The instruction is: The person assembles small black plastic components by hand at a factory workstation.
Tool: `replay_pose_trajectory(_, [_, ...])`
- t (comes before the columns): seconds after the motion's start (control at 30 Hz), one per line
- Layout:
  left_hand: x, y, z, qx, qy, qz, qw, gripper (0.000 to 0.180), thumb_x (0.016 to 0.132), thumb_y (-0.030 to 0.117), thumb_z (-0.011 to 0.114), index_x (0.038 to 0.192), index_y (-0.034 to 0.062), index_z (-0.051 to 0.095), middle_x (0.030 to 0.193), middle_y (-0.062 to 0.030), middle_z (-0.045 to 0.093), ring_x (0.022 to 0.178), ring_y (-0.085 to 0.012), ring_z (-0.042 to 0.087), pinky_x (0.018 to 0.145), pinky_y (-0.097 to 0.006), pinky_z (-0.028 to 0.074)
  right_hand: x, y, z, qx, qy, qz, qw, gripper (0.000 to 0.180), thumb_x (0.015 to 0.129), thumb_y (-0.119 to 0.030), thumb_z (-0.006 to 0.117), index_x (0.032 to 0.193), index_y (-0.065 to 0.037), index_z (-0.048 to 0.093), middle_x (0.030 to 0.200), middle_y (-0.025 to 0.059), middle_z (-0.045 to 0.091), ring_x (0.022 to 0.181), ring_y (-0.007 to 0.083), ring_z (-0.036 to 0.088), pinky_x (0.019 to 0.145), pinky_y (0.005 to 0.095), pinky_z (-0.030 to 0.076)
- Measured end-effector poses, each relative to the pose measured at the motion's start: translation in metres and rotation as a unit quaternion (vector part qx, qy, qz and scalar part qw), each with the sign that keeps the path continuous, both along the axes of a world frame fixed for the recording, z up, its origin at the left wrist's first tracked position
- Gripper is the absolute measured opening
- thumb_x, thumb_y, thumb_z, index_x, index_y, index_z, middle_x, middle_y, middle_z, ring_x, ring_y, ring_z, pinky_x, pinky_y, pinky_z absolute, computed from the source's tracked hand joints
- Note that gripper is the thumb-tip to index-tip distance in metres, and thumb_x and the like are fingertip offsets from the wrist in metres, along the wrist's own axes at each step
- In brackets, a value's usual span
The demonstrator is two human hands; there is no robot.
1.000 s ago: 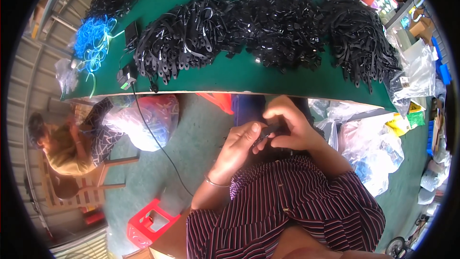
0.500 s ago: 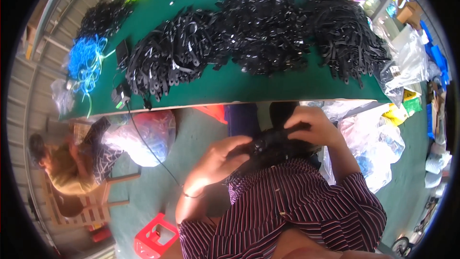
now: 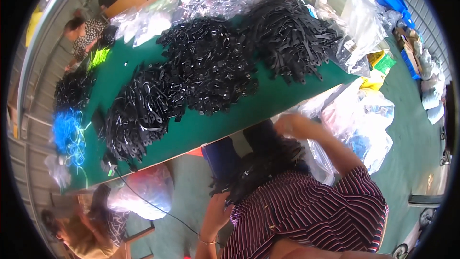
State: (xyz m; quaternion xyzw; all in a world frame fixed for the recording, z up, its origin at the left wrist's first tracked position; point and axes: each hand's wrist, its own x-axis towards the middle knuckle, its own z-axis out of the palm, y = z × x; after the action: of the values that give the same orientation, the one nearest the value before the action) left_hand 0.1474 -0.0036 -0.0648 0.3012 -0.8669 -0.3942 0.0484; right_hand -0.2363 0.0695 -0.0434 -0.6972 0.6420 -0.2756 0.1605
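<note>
A heap of black straps (image 3: 258, 165) lies across my lap. My left hand (image 3: 221, 207) is at the heap's near left edge, its fingers curled round some of the straps. Beyond the heap's far right side, my right hand (image 3: 289, 125) is raised beside my knee, close to the table edge. Its fingers are bent and smeared by motion, so whether it holds anything is unclear. On the green table (image 3: 230, 120) lie large piles of black straps: one at the left (image 3: 136, 115), a middle one with shiny small fittings (image 3: 211, 67), and one at the right (image 3: 294, 38).
Blue cords (image 3: 69, 132) hang at the table's left end. A dark cable (image 3: 148, 201) trails down to the floor. Stuffed clear bags (image 3: 364, 129) stand to my right. One person (image 3: 93, 225) sits at the lower left, another (image 3: 86, 33) at the far left.
The view has turned, so the table now slants up to the right. My hands have moved apart: the left back toward me, the right out toward the table edge.
</note>
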Motion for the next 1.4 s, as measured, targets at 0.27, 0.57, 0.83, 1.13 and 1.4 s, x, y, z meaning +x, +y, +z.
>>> replay_pose_trajectory(0.27, [0.009,-0.011,-0.003,-0.047,0.03,0.035,0.998,0.042,0.068,0.005,0.066,0.107,0.0027,0.052,0.1,-0.0165,0.054,0.095,-0.0348,0.052,0.083,-0.039,0.043,-0.131,-0.085,0.072,-0.256,0.333,-0.317,0.85,0.017,0.07,-0.005,0.06,0.086,-0.01,0.064,0.089,0.0024,0.057,0.09,0.0237,0.052,0.076,0.0388,0.04])
replay_pose_trajectory(0.57, [-0.019,-0.056,0.025,-0.121,0.086,0.04,0.988,0.024,0.073,0.005,0.063,0.096,0.0027,0.057,0.092,-0.0145,0.06,0.084,-0.0325,0.058,0.075,-0.039,0.046,-0.167,-0.113,0.091,-0.213,0.302,-0.338,0.866,0.026,0.069,-0.007,0.058,0.093,-0.014,0.059,0.093,0.0028,0.054,0.092,0.0231,0.053,0.075,0.0436,0.041])
replay_pose_trajectory(0.83, [-0.05,-0.114,0.052,-0.158,0.167,0.104,0.968,0.016,0.074,0.001,0.061,0.09,0.0008,0.06,0.085,-0.016,0.062,0.074,-0.0299,0.062,0.065,-0.034,0.049,-0.18,-0.172,0.107,-0.012,0.405,-0.394,0.825,0.026,0.078,-0.017,0.056,0.103,-0.016,0.06,0.106,0.0075,0.057,0.104,0.026,0.053,0.081,0.0463,0.044])
replay_pose_trajectory(1.13, [-0.044,-0.221,0.048,-0.214,0.207,0.287,0.911,0.017,0.074,0.008,0.064,0.09,0.0024,0.063,0.084,-0.0167,0.065,0.075,-0.0295,0.064,0.066,-0.035,0.051,-0.188,-0.167,0.127,-0.033,0.349,-0.402,0.846,0.019,0.078,-0.016,0.057,0.093,-0.005,0.063,0.092,0.0175,0.063,0.089,0.0331,0.06,0.078,0.0413,0.047])
replay_pose_trajectory(1.4, [-0.049,-0.302,0.059,-0.315,0.024,0.399,0.86,0.024,0.076,0.026,0.064,0.088,0.0054,0.063,0.085,-0.0147,0.065,0.08,-0.0307,0.063,0.071,-0.039,0.05,-0.22,-0.174,0.119,-0.023,-0.043,-0.34,0.939,0.017,0.083,-0.006,0.054,0.098,0.0,0.06,0.059,-0.0001,0.05,0.046,0.0072,0.047,0.042,0.0223,0.039])
